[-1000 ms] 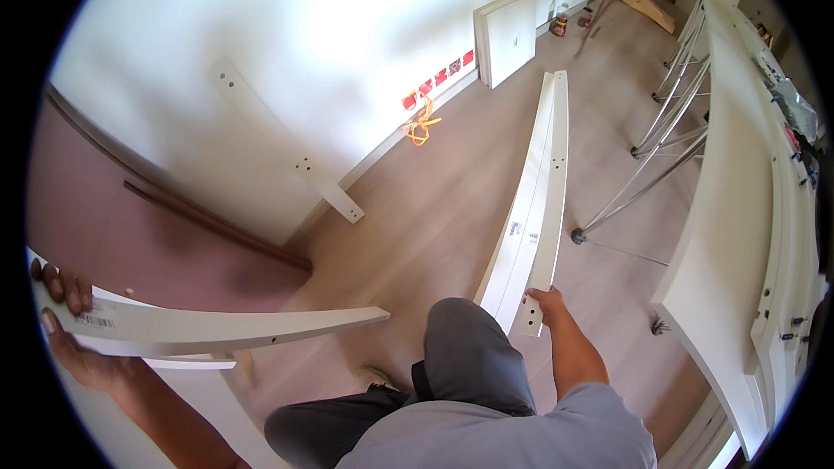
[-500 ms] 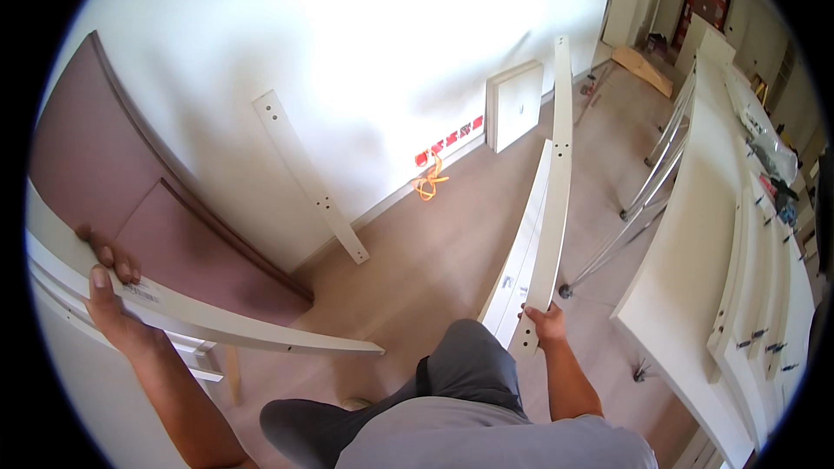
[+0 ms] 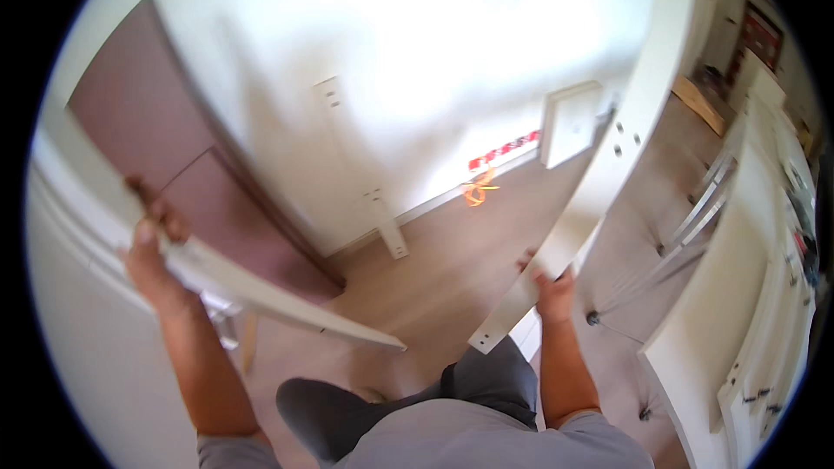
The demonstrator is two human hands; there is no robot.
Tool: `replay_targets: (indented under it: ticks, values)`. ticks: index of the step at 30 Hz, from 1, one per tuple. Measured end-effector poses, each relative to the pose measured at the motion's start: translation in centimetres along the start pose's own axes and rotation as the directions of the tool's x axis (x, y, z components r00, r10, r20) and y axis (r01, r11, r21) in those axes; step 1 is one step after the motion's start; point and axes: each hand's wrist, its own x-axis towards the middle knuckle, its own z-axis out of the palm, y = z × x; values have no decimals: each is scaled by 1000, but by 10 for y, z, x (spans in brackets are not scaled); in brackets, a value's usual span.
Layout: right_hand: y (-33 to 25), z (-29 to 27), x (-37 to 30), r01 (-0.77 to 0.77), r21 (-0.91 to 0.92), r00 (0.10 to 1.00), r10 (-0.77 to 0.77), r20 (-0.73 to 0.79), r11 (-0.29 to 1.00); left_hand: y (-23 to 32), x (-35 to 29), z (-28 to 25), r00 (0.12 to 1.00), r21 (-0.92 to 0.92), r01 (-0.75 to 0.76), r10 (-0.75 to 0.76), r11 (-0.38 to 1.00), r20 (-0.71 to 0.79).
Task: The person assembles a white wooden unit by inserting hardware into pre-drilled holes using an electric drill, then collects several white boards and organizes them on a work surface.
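A long white board (image 3: 599, 178) with drilled holes is in my right hand (image 3: 552, 293), its fingers wrapped round the board near its lower end. The board slants up to the right and runs out of view at the top. At the left, my left hand (image 3: 158, 252) is closed over the edge of another long white board (image 3: 287, 300), slightly blurred by motion. That board's narrow end reaches toward the middle of the floor. Behind the right-hand board, next to my knee, part of another white piece (image 3: 526, 335) shows.
A white strip with holes (image 3: 391, 234) leans on the wall, beside a mauve panel (image 3: 174, 104). Ahead, white square panels (image 3: 569, 126) stand by an orange cord (image 3: 476, 188). At the right, a long white tabletop-like panel (image 3: 708, 321) rests above metal legs (image 3: 686, 234) and carries more boards.
My right hand has lifted its board off the white piece beside it and swung its lower end leftward. The left hand keeps its hold. The whole view has shifted, with the room appearing further right.
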Motion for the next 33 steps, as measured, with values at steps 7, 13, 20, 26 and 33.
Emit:
replay_targets:
  ticks: [7,13,20,26,33]
  values:
    - [31,102,1,92,32,992,-95,82,995,15,6,39,995,129,-39,50,991,-85]
    - [55,126,-4,52,103,977,-72,200,993,19,13,31,995,53,-90,87,995,54]
    - [62,141,4,101,-6,902,-89,423,995,10,6,29,998,132,-60,62,989,-7]
    - [71,155,-12,-6,23,849,-7,529,1000,27,2,43,988,69,-106,97,992,120]
    - [109,169,-28,77,-30,830,-47,556,997,5,4,58,975,72,-202,194,977,105]
